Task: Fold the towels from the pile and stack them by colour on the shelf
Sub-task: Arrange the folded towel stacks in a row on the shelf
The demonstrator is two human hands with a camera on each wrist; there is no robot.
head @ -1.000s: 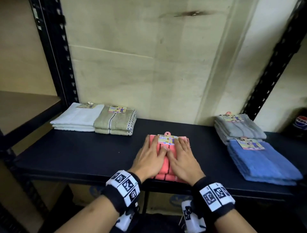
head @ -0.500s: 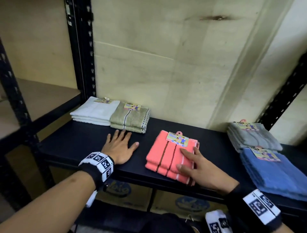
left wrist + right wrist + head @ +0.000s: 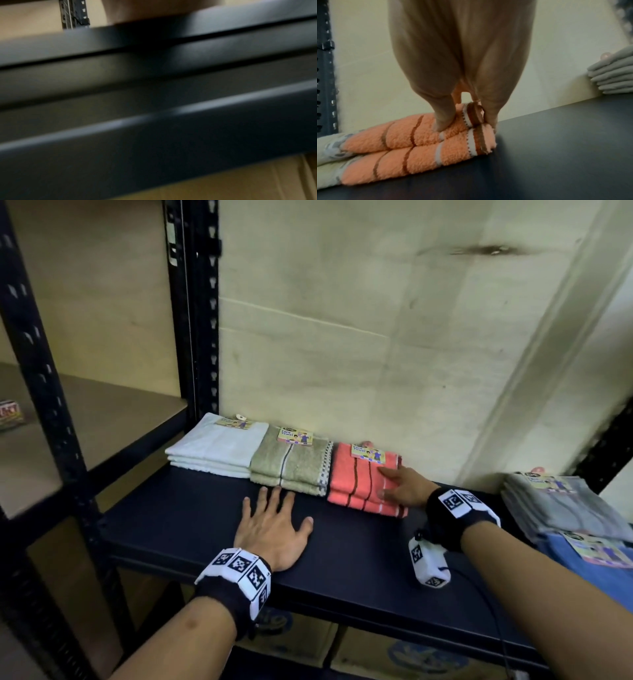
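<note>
The orange towel stack (image 3: 363, 479) now lies at the back of the black shelf (image 3: 359, 546), close to the wall, and its left edge touches the olive towel stack (image 3: 291, 465). Half a second ago it lay near the front edge of the shelf, well apart from the olive stack, and one second ago it was in the middle of the front part under both hands. So the orange stack has gone back and to the left, into one row with the olive stack and the white towel stack (image 3: 215, 445) further to the left.

The right hand (image 3: 402, 486) has followed it. It rests on the right end of the orange stack with straight fingers: the right wrist view shows one finger (image 3: 442, 121) flat on top, and another down along the right side edge of the stack. It presses and does not pinch.

The left hand (image 3: 274, 529) lies flat on the bare shelf in front of the olive stack, fingers spread, holding nothing. Compared with the earlier frame it is about in the same place before the olive stack.

The grey towel stack (image 3: 561, 505) and the blue towel stack (image 3: 596, 566) lie to the right of the orange stack, well apart from it, the blue one in front of the grey one.
</note>
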